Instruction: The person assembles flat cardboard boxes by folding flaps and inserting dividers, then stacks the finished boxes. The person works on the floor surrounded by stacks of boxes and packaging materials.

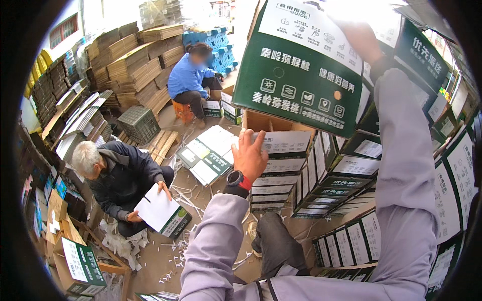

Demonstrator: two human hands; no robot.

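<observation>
A large green and white cardboard box (301, 75) is tilted at the upper right, above a stack of similar boxes. My right hand (359, 40) reaches to its top and holds it there; bright glare washes out the fingers. Lower down, my left hand (249, 156) has its fingers spread at the near-left side of an open carton (287, 143) on top of the stack. The carton's brown inside and a divider show just under the raised box. Whether my left fingertips press on its edge is hard to tell.
Further stacks of boxes (346, 173) stand at my right. To the left, a crouching person (128, 175) holds a white and green box (163, 213). Someone in blue (190, 75) sits farther off by flattened cardboard piles (130, 65). Paper scraps and straps litter the floor (201, 200).
</observation>
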